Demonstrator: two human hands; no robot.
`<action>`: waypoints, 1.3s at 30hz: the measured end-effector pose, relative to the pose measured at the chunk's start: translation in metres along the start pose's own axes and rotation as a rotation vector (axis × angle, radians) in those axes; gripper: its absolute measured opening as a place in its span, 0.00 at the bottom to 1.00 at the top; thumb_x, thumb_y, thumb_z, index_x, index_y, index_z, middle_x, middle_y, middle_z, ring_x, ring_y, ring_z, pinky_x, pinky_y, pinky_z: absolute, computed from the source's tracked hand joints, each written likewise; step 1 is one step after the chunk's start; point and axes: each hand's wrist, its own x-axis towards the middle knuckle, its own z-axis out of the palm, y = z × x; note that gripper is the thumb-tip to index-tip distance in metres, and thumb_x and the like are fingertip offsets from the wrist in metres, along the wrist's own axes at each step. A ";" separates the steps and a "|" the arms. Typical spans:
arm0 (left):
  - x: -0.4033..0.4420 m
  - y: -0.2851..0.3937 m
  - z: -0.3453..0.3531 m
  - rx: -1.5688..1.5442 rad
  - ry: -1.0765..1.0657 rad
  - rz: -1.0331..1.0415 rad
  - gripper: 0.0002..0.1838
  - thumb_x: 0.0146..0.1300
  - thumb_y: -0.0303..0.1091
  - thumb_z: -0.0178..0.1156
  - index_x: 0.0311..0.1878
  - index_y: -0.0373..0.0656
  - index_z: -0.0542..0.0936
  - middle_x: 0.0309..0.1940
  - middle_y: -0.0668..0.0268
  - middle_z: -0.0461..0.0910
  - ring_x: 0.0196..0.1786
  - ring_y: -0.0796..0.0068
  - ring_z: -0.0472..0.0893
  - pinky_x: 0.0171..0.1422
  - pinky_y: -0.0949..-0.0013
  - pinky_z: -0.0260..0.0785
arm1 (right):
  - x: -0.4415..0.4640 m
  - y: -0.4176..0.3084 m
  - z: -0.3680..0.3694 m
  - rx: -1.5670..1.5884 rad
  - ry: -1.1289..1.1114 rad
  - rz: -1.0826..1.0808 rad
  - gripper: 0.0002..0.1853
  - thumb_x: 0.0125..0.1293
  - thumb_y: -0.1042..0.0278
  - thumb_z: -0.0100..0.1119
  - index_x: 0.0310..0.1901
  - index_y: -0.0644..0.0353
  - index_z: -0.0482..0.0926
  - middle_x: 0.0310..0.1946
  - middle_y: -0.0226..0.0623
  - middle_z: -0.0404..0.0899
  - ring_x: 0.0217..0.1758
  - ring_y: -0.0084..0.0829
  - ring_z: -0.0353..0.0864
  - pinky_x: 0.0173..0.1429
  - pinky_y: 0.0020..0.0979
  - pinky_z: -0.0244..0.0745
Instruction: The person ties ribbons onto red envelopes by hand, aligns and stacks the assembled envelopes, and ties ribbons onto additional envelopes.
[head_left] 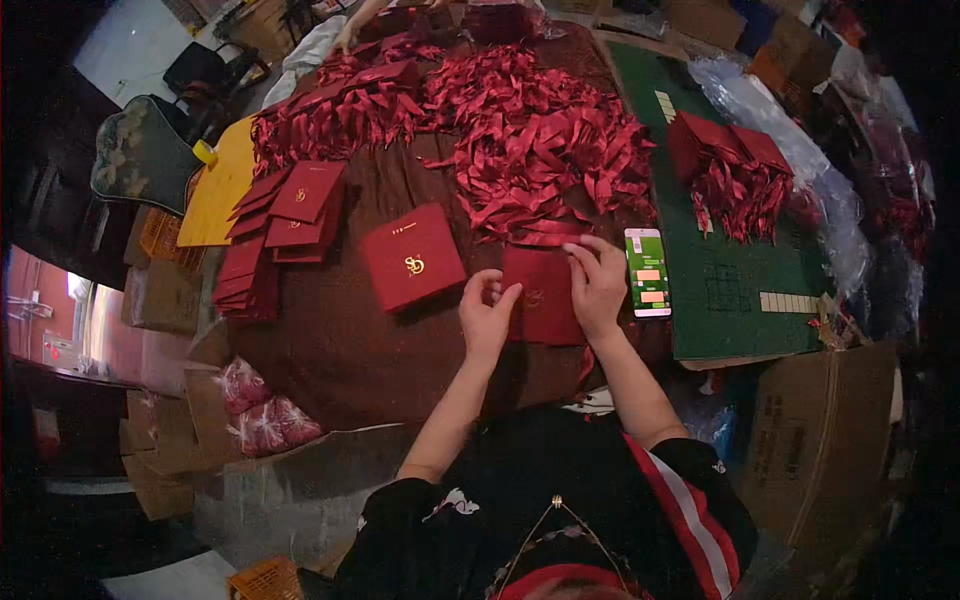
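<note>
A flat dark red gift bag [543,290] with a faint logo lies on the brown cloth in front of me. At its left edge, my left hand [487,312] has curled fingers, the thumb resting by the edge. My right hand [600,285] is closed at the upper right corner, thumb and fingers pinched on the bag. A red ribbon [585,368] hangs below the bag's lower right corner. To the left lies a square red stack [412,258] with a gold logo on top.
A heap of red ribbons [545,140] covers the far middle. Stacks of red bags [300,210] stand at left, more bags [735,150] on the green board [740,330]. A lit phone [649,272] lies right of my hand. Another person's hand [347,38] reaches in at the far end.
</note>
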 end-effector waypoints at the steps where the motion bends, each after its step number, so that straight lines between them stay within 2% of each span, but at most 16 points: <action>1: 0.000 0.001 0.000 -0.030 -0.021 -0.020 0.15 0.58 0.30 0.74 0.47 0.40 0.82 0.32 0.71 0.77 0.34 0.81 0.75 0.42 0.73 0.71 | 0.000 0.004 -0.001 -0.024 -0.016 -0.003 0.13 0.62 0.76 0.66 0.48 0.53 0.85 0.46 0.37 0.81 0.51 0.44 0.79 0.50 0.40 0.76; 3: -0.002 0.001 0.000 0.012 -0.017 -0.042 0.15 0.58 0.29 0.74 0.47 0.39 0.82 0.32 0.71 0.78 0.34 0.82 0.75 0.41 0.73 0.71 | 0.000 0.005 -0.001 -0.065 -0.017 -0.037 0.15 0.61 0.76 0.67 0.50 0.53 0.85 0.44 0.37 0.81 0.49 0.43 0.80 0.49 0.39 0.76; 5: -0.007 0.013 0.000 0.051 -0.004 -0.084 0.14 0.60 0.30 0.73 0.48 0.38 0.83 0.33 0.69 0.79 0.33 0.81 0.76 0.41 0.73 0.72 | 0.001 -0.010 -0.005 0.279 -0.085 0.059 0.14 0.61 0.75 0.68 0.49 0.55 0.85 0.40 0.39 0.82 0.45 0.43 0.82 0.48 0.39 0.77; 6: -0.008 0.009 0.000 0.052 -0.007 -0.086 0.14 0.60 0.30 0.73 0.48 0.38 0.83 0.33 0.69 0.79 0.33 0.81 0.76 0.41 0.73 0.72 | 0.002 -0.023 -0.010 0.301 -0.166 0.166 0.11 0.60 0.74 0.69 0.46 0.57 0.84 0.38 0.40 0.82 0.42 0.43 0.83 0.47 0.39 0.78; 9: -0.010 0.008 -0.001 0.106 -0.017 0.051 0.14 0.61 0.29 0.72 0.48 0.36 0.83 0.35 0.64 0.81 0.34 0.76 0.78 0.42 0.71 0.73 | -0.007 -0.027 -0.005 0.336 -0.266 0.041 0.06 0.61 0.73 0.68 0.39 0.59 0.82 0.37 0.38 0.82 0.42 0.43 0.83 0.47 0.41 0.78; 12: -0.013 0.015 -0.002 0.099 -0.001 0.128 0.15 0.61 0.30 0.72 0.49 0.35 0.83 0.36 0.62 0.81 0.35 0.73 0.80 0.43 0.69 0.73 | -0.014 -0.028 0.006 0.358 -0.316 0.008 0.07 0.62 0.72 0.66 0.41 0.60 0.81 0.38 0.40 0.81 0.44 0.45 0.81 0.48 0.42 0.77; 13: -0.014 0.018 -0.003 0.168 -0.004 0.163 0.16 0.60 0.29 0.72 0.50 0.36 0.83 0.38 0.58 0.82 0.40 0.65 0.83 0.47 0.66 0.74 | -0.015 -0.027 0.009 0.359 -0.314 0.007 0.07 0.62 0.72 0.66 0.41 0.60 0.81 0.38 0.40 0.81 0.44 0.45 0.81 0.48 0.42 0.77; 17: -0.016 0.011 -0.003 0.200 0.024 0.247 0.16 0.60 0.30 0.71 0.51 0.38 0.84 0.42 0.56 0.83 0.49 0.55 0.83 0.55 0.60 0.75 | -0.017 -0.027 0.015 0.299 -0.365 -0.024 0.08 0.63 0.73 0.63 0.44 0.60 0.79 0.40 0.42 0.78 0.47 0.47 0.79 0.51 0.45 0.75; 21: -0.020 0.018 -0.004 0.272 0.007 0.220 0.17 0.60 0.32 0.70 0.51 0.38 0.82 0.43 0.55 0.82 0.49 0.54 0.83 0.54 0.59 0.75 | -0.015 -0.029 0.012 0.297 -0.430 -0.051 0.08 0.60 0.73 0.66 0.41 0.60 0.79 0.38 0.42 0.80 0.44 0.47 0.81 0.49 0.43 0.76; 24: -0.020 0.020 -0.005 0.290 0.005 0.344 0.15 0.61 0.30 0.68 0.51 0.38 0.82 0.43 0.54 0.81 0.48 0.52 0.82 0.53 0.57 0.75 | -0.013 -0.031 0.011 0.301 -0.393 -0.109 0.08 0.59 0.72 0.66 0.39 0.61 0.80 0.36 0.42 0.79 0.42 0.47 0.81 0.48 0.43 0.76; 30: -0.026 0.025 -0.009 0.402 -0.049 0.504 0.18 0.63 0.29 0.66 0.56 0.36 0.79 0.44 0.51 0.80 0.48 0.47 0.81 0.52 0.53 0.75 | -0.002 -0.037 -0.002 0.393 -0.550 0.166 0.07 0.60 0.69 0.67 0.37 0.62 0.82 0.34 0.43 0.82 0.39 0.45 0.84 0.44 0.40 0.79; 33: -0.024 0.024 -0.011 0.367 -0.109 0.508 0.21 0.63 0.30 0.66 0.58 0.36 0.78 0.45 0.50 0.80 0.50 0.46 0.81 0.54 0.52 0.75 | -0.004 -0.033 0.002 0.398 -0.568 0.197 0.08 0.60 0.69 0.68 0.38 0.63 0.83 0.35 0.43 0.84 0.41 0.44 0.86 0.46 0.39 0.80; 35: -0.023 0.026 -0.017 0.340 -0.156 0.462 0.22 0.62 0.30 0.66 0.59 0.36 0.77 0.49 0.49 0.81 0.54 0.46 0.81 0.58 0.54 0.75 | -0.002 -0.035 0.000 0.458 -0.602 0.335 0.08 0.60 0.69 0.69 0.37 0.63 0.83 0.36 0.42 0.85 0.41 0.40 0.87 0.45 0.37 0.80; 36: -0.021 0.025 -0.018 0.260 -0.194 0.429 0.24 0.62 0.29 0.64 0.62 0.37 0.77 0.53 0.49 0.81 0.58 0.48 0.81 0.63 0.57 0.74 | -0.004 -0.029 0.004 0.488 -0.488 0.160 0.09 0.61 0.70 0.69 0.39 0.64 0.81 0.35 0.41 0.85 0.39 0.36 0.87 0.44 0.34 0.80; 38: -0.018 0.031 -0.031 0.130 -0.387 0.215 0.24 0.63 0.28 0.63 0.64 0.39 0.76 0.55 0.51 0.81 0.60 0.55 0.82 0.66 0.60 0.72 | 0.001 -0.030 -0.005 0.516 -0.567 0.362 0.11 0.62 0.70 0.70 0.43 0.63 0.79 0.33 0.39 0.85 0.36 0.31 0.86 0.42 0.31 0.80; 39: -0.010 0.014 -0.030 -0.026 -0.477 0.141 0.23 0.65 0.24 0.59 0.64 0.39 0.76 0.54 0.54 0.82 0.57 0.64 0.83 0.61 0.63 0.74 | 0.004 -0.026 -0.008 0.539 -0.612 0.377 0.13 0.61 0.71 0.70 0.45 0.62 0.77 0.32 0.37 0.85 0.35 0.26 0.86 0.43 0.29 0.79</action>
